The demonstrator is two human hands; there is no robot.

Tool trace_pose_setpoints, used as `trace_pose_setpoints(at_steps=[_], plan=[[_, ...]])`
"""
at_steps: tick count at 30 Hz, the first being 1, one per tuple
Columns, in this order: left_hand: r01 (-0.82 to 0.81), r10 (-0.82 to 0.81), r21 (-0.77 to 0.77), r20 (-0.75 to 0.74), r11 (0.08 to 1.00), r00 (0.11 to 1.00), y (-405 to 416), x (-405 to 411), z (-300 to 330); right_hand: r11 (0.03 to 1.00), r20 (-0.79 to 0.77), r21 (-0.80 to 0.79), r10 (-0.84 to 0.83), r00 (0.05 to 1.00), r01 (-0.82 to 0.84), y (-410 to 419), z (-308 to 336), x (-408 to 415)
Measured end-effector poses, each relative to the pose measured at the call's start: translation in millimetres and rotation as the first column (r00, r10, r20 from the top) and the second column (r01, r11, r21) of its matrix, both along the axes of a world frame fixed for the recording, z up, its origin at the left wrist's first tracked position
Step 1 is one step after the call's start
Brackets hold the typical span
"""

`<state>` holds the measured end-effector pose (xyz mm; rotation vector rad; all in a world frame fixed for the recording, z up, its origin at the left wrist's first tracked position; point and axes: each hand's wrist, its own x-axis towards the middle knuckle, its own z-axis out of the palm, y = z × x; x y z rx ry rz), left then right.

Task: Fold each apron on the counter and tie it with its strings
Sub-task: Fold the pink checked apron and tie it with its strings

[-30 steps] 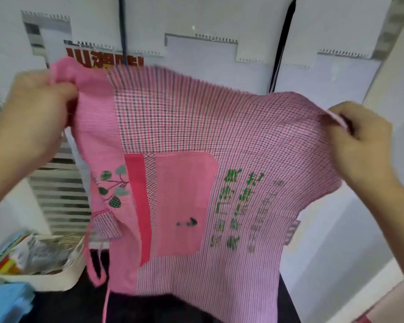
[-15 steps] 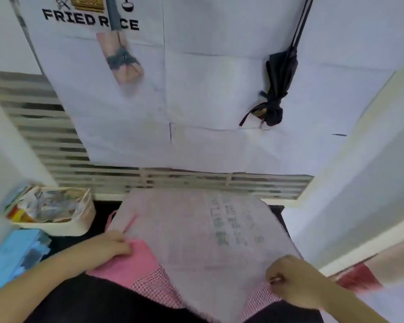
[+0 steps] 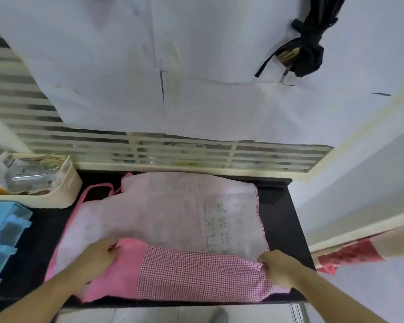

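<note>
I see the apron [image 3: 163, 220] spread flat on the black counter [image 3: 282, 220], its pale reverse side up, with faint green lettering showing through toward its right part. Its near edge is turned back over itself, so a band of the front shows along the side closest to me: plain pink at the left, pink check at the right. A thin pink string [image 3: 96, 188] loops out from the apron's far left corner and lies on the counter.

My left hand [image 3: 98, 255] sits at the left end of that turned band, fingers curled and pinching the pink cloth at the fold line. My right hand [image 3: 278, 266] is at the apron's near right corner, fingers bunched around the checked edge and gripping it (the fingertips are tucked under the cloth, so I cannot see them).

Left of the apron's far corner stands a cream basket [image 3: 63, 190] stuffed with wrappers and clear packets, close to the string loop but not touching it as far as I can tell. Nearer me on that same side lies a light blue organiser [image 3: 5, 227]. Beyond the apron runs a slatted window [image 3: 173, 152] with white paper [image 3: 126, 66] covering the wall above it, and a black tied bundle [image 3: 306, 57] hangs high above the apron's right end. Off to the right of the apron, past the counter edge, is a red patterned cloth [image 3: 345, 255].
</note>
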<state>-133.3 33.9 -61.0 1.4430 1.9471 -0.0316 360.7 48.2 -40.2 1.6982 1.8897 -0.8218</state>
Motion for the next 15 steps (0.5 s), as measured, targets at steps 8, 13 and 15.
trace_pose_setpoints(at_steps=[8, 13, 15], plan=[[-0.452, 0.364, 0.297, 0.307, 0.841, 0.879, 39.5, 7.7, 13.2, 0.795, -0.4, 0.343, -0.358, 0.844, 0.5, 64.7, -7.7, 1.9], [-0.437, 0.398, 0.318, 0.183, 0.841, 0.899, 44.3, 16.5, 8.3, 0.577, -0.227, 0.56, -0.582, 0.78, 0.594, 59.1, -30.2, -7.9], [-0.287, 0.333, 0.38, -0.059, 0.879, 0.941, 28.1, 23.2, -7.2, 0.699, -0.156, 0.523, -0.484, 0.861, 0.488, 40.3, -38.7, -21.5]])
